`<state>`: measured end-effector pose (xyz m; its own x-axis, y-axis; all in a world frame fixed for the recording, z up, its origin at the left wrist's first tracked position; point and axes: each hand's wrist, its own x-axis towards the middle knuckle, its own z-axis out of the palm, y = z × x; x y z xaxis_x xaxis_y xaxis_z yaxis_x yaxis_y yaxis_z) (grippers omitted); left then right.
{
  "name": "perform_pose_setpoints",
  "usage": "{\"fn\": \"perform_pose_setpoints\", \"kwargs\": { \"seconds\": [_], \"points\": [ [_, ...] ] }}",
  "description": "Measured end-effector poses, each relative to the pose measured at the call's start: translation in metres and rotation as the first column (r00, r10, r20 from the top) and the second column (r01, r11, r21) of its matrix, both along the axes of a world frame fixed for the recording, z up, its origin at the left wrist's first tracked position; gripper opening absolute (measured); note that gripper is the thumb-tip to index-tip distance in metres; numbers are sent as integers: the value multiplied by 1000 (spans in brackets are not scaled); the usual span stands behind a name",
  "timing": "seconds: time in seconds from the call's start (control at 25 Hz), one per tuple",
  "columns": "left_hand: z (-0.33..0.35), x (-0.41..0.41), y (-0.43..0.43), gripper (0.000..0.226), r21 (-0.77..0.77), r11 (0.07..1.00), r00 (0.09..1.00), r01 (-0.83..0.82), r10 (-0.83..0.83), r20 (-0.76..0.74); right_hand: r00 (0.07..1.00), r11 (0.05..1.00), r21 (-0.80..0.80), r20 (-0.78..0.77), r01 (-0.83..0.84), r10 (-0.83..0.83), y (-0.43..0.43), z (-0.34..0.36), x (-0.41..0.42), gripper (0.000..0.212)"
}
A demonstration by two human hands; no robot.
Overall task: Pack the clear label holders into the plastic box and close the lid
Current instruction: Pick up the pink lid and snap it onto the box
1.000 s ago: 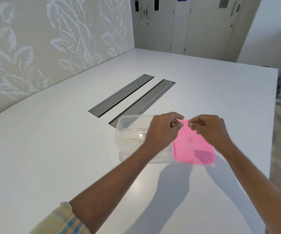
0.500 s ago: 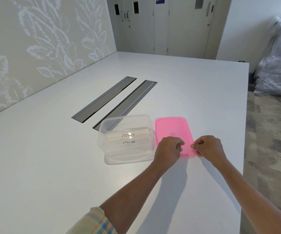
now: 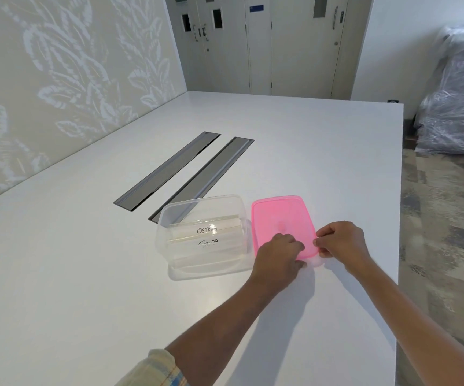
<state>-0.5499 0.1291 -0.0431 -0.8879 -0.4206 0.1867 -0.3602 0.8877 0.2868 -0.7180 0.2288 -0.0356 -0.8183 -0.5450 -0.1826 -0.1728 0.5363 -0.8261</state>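
Note:
A clear plastic box (image 3: 166, 240) stands open on the white table (image 3: 72, 274). Inside it lie clear label holders (image 3: 207, 235) with handwritten name cards. To the right of the box, a pink lid (image 3: 281, 215) lies flat on the table. My left hand (image 3: 277, 259) rests on the lid's near edge with fingers curled over it. At the lid's near right corner, my right hand (image 3: 341, 240) pinches the edge between thumb and fingers.
Two grey cable-slot covers (image 3: 169, 171) are set into the table behind the box. The table's right edge (image 3: 399, 218) runs close to my right hand. Plastic-wrapped furniture (image 3: 453, 101) stands on the floor at the far right. Doors line the back wall.
One second ago both hands held the lid tilted up by its far end next to the box. They have since shifted to its near edge, and the lid now lies flat.

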Motion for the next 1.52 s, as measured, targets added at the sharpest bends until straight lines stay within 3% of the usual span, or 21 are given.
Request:
{"fn": "perform_pose_setpoints", "kwargs": {
  "seconds": [0.28,0.52,0.72,0.88,0.96,1.08,1.2,1.36,1.52],
  "points": [
    [17,3,2,14,-232,972,992,-16,-13,-122,1000,996,-92,10,-11,12,-11,50,-3,8],
    [60,17,-10,15,-215,962,908,-165,63,-414,1000,899,-438,16,4,4,-16,78,4,11],
    [107,32,-25,19,113,961,808,-251,272,-522,998,845,-534,56,33,-4,-27,77,12,11],
    [139,52,-36,20,355,918,646,-175,379,-662,998,917,-396,52,47,-29,-38,71,12,51],
    [151,63,-44,20,449,883,593,-135,435,-677,998,932,-360,68,43,-20,-43,70,11,57],
    [162,79,-59,15,573,816,523,-79,523,-672,972,889,-456,223,35,76,-52,70,12,38],
    [167,97,-75,16,663,747,468,-47,603,-646,949,839,-544,268,8,165,-62,74,21,11],
    [163,124,-104,15,639,742,464,-204,648,-604,949,830,-558,265,4,173,-73,78,34,6],
    [151,152,-132,6,709,645,421,-286,749,-511,939,870,-490,269,-59,215,-89,75,52,8]
  ]
}}
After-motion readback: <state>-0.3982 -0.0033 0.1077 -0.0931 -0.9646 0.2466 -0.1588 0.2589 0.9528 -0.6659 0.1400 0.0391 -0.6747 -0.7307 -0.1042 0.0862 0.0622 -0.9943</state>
